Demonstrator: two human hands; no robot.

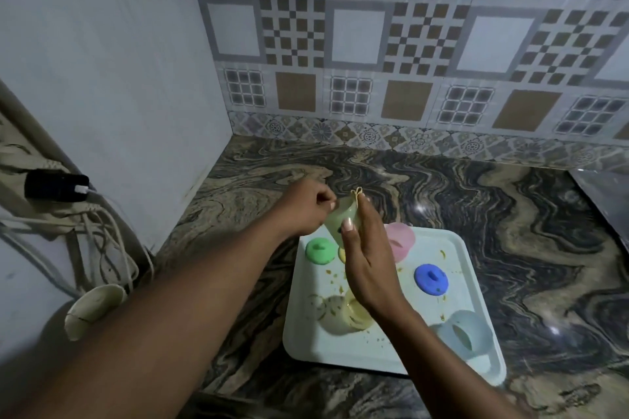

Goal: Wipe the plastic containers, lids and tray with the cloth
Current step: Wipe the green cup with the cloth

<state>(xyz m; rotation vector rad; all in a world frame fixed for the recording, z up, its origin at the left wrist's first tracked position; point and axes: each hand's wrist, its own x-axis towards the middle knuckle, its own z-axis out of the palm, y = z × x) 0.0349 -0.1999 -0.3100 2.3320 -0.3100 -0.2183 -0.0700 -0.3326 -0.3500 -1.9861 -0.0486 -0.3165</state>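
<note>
Black adapter: at 9 o'clock of the view, plugged in by the pale side wall.
White cables: a loose tangle hanging just below the adapter.
Cracked cream cup: at 8 o'clock of the view, lying on its side, well apart from the tray.
Left hand: raised above the tray's far edge, fingers curled tight and pinching the rim of the green container.
Green container: translucent, tilted, held in the air between both hands; a small yellow loop sticks up at its far edge, too small to identify.
Right hand: thumb pressed flat on the container's near side, fingers straight and together behind it, so the container is pinched between them.
Green lid: on the tray at its 10 o'clock.
Yellow lid: just beside the green lid, mostly hidden by the right hand.
Yellow container: on its side at the tray's 8 o'clock, partly under the right wrist.
Pink container: at the tray's 12 o'clock.
Blue lid: at the tray's 2 o'clock, knob up.
Blue container: on its side at the tray's 4 o'clock.
Tray: pale, square, speckled with yellowish crumbs and smears.
Countertop: dark swirled marble under the tray, with a patterned tile wall at 12 o'clock.
</note>
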